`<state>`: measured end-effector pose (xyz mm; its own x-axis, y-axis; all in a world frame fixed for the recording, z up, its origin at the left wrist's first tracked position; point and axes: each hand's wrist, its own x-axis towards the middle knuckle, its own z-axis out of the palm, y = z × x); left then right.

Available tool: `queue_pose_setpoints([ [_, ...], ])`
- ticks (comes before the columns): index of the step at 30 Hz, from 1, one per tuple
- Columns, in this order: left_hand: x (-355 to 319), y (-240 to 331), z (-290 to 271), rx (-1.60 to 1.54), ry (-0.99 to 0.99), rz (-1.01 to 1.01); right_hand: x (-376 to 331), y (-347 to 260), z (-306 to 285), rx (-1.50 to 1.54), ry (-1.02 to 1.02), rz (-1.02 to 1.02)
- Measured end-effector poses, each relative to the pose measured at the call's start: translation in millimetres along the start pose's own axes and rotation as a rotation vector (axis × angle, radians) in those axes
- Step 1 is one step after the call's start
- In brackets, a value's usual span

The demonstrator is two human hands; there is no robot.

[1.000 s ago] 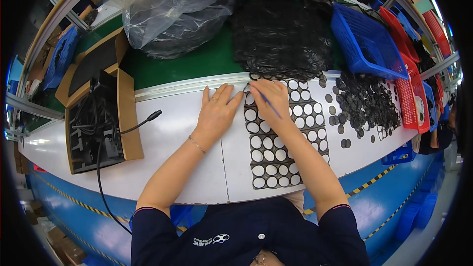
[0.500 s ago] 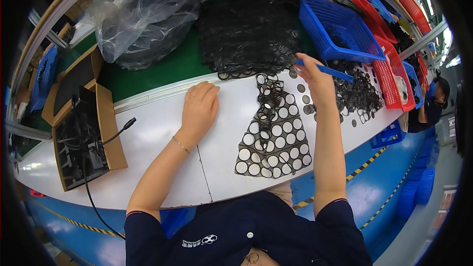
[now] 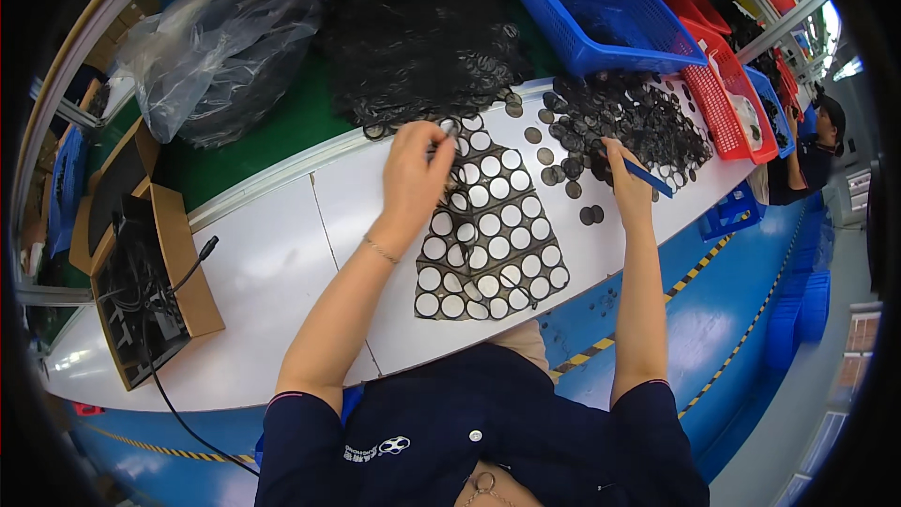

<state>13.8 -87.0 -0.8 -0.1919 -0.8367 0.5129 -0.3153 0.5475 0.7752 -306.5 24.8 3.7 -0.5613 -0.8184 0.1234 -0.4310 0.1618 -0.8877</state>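
Note:
A dark sheet [image 3: 505,231] punched with rows of round holes lies on the white tabletop, bunched along its left side; the white shows through the holes. Its narrow far end is pinched between the fingers of my left hand [image 3: 413,174]. Farther right, my right hand [image 3: 629,183] grips a flat blue strip-like tool [image 3: 652,178] beside a heap of loose black discs [image 3: 648,127]. Several discs lie scattered between the heap and the sheet. A dark stack of similar holed sheets [image 3: 418,52] sits beyond my left hand on the green surface.
A blue basket [image 3: 610,61] stands behind the discs, with red baskets [image 3: 727,99] to its right. At left are a clear plastic bag [image 3: 225,47] with dark contents and a cardboard box [image 3: 192,268] with cables. Another person [image 3: 821,145] is at far right.
My left hand has moved right, from the bare tabletop onto the sheet's far end. My right hand has come down to the discs with the blue tool. More loose discs show, and the view has shifted.

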Motion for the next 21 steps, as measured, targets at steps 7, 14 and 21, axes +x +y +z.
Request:
queue_pose_setpoints([
  [7,0,-8,-82,-0.085,0.001,-0.535,11,0,-17,-0.439,0.267,-0.443],
  [14,-35,11,-107,0.196,-0.017,-0.484,9,-9,2,-0.404,0.080,-0.549],
  [21,-148,81,-105,0.365,-0.555,0.103,-2,-5,-3,-0.408,0.061,-0.610],
])
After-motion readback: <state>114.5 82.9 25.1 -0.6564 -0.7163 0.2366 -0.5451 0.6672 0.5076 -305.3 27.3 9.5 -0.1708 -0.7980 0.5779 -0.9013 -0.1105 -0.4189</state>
